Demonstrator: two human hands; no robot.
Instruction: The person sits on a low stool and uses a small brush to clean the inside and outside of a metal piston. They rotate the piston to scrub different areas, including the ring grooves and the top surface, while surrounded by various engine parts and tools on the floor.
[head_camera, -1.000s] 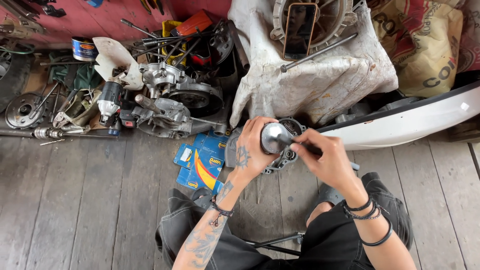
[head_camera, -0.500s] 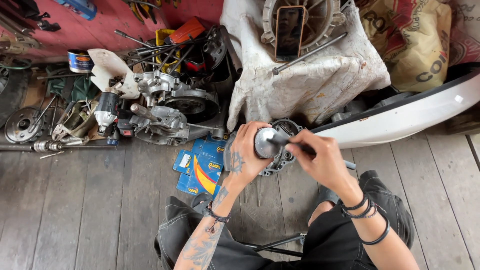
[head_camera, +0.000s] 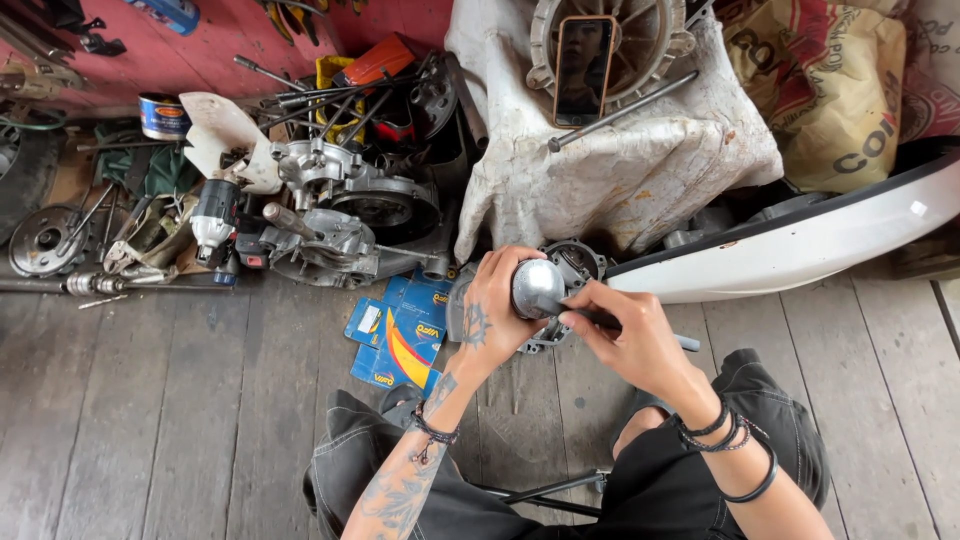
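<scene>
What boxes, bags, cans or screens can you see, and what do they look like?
Phone: dark upright screen, propped in a metal wheel on the white cloth, top middle.
Blue packets: flat, blue with yellow and red, on the floor left of the hands.
Sack: tan with red and black print, top right.
Can: small, round, blue and orange, top left.

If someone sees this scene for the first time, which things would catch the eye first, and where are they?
In the middle, the left hand grips a shiny metal part while the right hand presses a dark tool against it. Behind them a phone leans on a round metal casing on a white cloth. To the left, engine parts lie on the wooden floor.
</scene>
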